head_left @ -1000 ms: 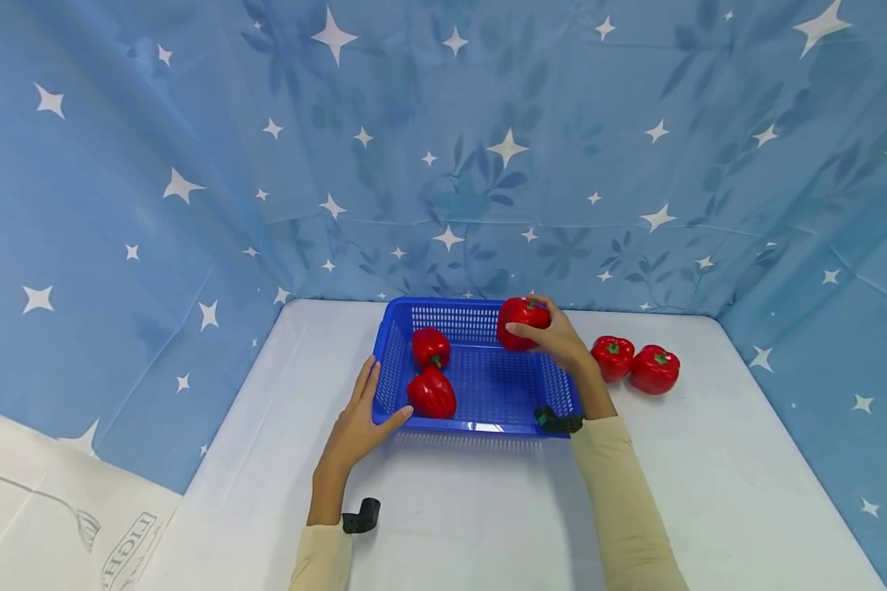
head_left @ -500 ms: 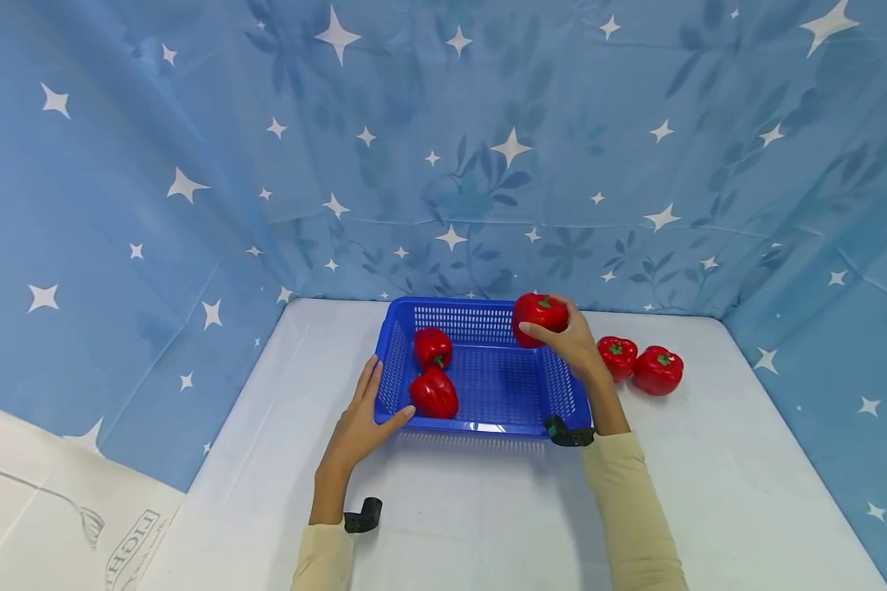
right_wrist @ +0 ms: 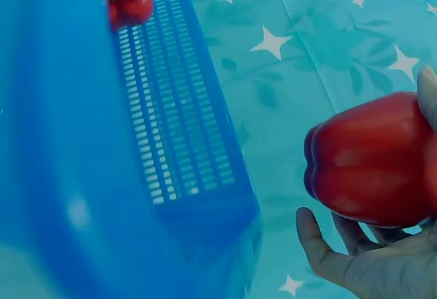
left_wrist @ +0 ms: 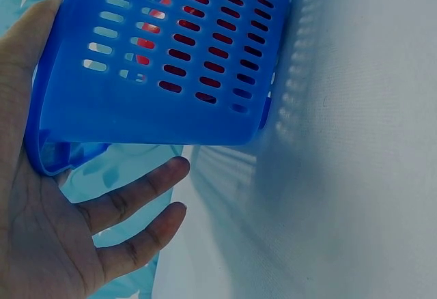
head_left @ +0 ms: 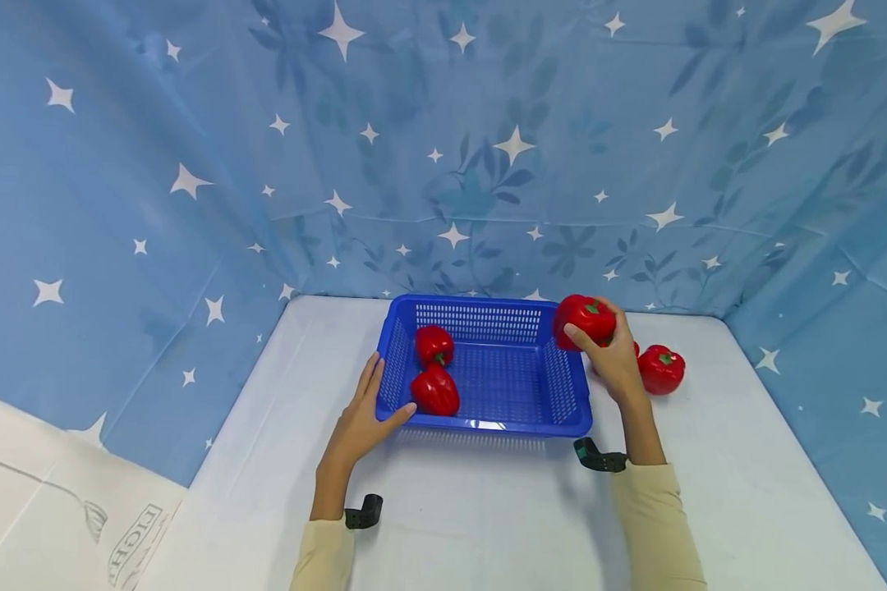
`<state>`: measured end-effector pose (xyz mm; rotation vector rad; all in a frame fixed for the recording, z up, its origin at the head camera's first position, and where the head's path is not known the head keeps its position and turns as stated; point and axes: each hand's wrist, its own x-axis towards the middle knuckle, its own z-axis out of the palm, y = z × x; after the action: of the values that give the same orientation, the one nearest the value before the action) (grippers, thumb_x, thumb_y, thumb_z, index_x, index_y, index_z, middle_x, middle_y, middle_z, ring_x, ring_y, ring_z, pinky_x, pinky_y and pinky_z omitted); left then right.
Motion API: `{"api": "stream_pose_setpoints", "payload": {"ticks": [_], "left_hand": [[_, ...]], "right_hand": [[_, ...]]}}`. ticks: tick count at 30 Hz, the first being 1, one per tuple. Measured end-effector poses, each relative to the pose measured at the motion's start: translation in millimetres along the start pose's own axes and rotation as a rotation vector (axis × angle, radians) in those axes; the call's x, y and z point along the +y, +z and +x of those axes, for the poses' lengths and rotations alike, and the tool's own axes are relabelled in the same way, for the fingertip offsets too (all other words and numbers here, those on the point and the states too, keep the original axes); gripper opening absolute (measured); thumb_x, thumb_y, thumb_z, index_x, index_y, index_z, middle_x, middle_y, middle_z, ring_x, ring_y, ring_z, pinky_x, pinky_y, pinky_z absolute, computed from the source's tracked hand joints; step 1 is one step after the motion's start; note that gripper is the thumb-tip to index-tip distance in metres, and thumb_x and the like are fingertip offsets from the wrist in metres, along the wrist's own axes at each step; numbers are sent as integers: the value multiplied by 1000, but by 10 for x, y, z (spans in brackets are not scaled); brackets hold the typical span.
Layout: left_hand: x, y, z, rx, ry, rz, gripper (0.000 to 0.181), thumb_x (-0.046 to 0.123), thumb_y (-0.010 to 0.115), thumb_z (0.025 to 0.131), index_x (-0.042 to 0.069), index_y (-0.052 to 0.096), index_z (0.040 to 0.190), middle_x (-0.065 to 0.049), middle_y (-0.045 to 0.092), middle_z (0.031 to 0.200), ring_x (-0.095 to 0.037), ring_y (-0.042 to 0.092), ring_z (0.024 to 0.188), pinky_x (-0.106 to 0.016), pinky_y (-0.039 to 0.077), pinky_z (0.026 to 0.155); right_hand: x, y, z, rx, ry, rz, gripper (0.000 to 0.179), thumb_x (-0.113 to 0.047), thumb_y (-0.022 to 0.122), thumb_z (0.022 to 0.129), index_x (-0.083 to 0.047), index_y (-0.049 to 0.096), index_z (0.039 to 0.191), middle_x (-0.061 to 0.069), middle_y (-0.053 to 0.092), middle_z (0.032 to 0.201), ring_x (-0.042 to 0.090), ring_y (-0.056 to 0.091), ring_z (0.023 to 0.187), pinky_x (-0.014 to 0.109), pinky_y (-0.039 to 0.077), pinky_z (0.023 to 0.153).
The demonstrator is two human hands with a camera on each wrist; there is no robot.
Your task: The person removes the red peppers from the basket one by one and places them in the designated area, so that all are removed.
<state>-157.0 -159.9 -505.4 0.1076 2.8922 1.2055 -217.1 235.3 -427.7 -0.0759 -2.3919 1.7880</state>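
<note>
My right hand (head_left: 612, 361) grips a red bell pepper (head_left: 584, 322) above the right end of a blue plastic basket (head_left: 488, 427). In the right wrist view this bell pepper (right_wrist: 375, 159) lies sideways between thumb and fingers, apart from the basket wall. At the basket's front left corner, my left hand (head_left: 356, 427) touches the rim, thumb along the front and fingers along the left side. The left wrist view shows two straight fingers (left_wrist: 140, 193) beneath the basket corner. Inside the basket, two red bell peppers (head_left: 434, 390) lie at the left.
Right of the basket, a red bell pepper (head_left: 661, 369) stands on the white table (head_left: 473, 509); another beside it is mostly hidden by my right hand. A blue star-patterned curtain (head_left: 443, 189) closes off the back and sides.
My right hand has moved right with the bell pepper, from over the basket's inside to its right rim. My left hand and the basket have stayed in place.
</note>
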Motion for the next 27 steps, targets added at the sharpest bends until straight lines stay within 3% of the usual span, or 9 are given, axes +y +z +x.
{"api": "stream_pose_setpoints", "payload": {"ticks": [7,11,17,27], "left_hand": [[-6,17,-5,-2,-4,0,104,73,59,79,32,4,158,14,-4,165,-40,22,148,-67,41,100],[-10,25,-20,-3,-9,-5,104,73,59,79,33,4,158,14,-4,165,-40,22,148,-67,41,100],[-18,38,-35,0,-11,-1,104,74,59,79,33,5,158,13,-2,165,-40,23,148,-67,41,100],[-1,29,0,14,4,0,103,74,58,79,32,6,158,12,-1,166,-41,24,148,-67,42,99]], "right_hand": [[138,-183,-163,195,72,20,88,-35,73,87,-28,17,155,5,24,161,30,24,147,56,37,112],[224,-270,-226,275,68,58,84,-30,74,87,-29,22,153,1,29,158,24,27,146,52,39,112],[401,-359,-326,328,49,32,84,-26,74,87,-27,22,153,-1,32,155,20,29,143,45,44,109],[649,-353,-454,373,69,-7,86,-27,76,86,-25,23,154,1,31,156,22,28,145,52,42,108]]}}
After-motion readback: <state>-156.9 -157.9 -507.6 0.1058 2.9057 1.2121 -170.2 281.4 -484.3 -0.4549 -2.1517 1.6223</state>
